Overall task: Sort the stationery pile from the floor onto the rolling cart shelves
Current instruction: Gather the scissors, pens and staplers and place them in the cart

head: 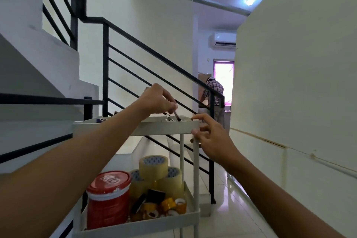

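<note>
A person's left hand (157, 100) pinches a dark pen (177, 116) over the white cart's top shelf (135, 126) while the right hand (210, 135) grips its corner post, tape rolls (153, 165) and a red-lidded jar (109, 197) shelved below, black stair railing (146, 63) just behind.

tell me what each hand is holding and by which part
The left hand pinches a dark pen near its upper end, tip down in the top shelf. The right hand grips the cart's corner.
</note>
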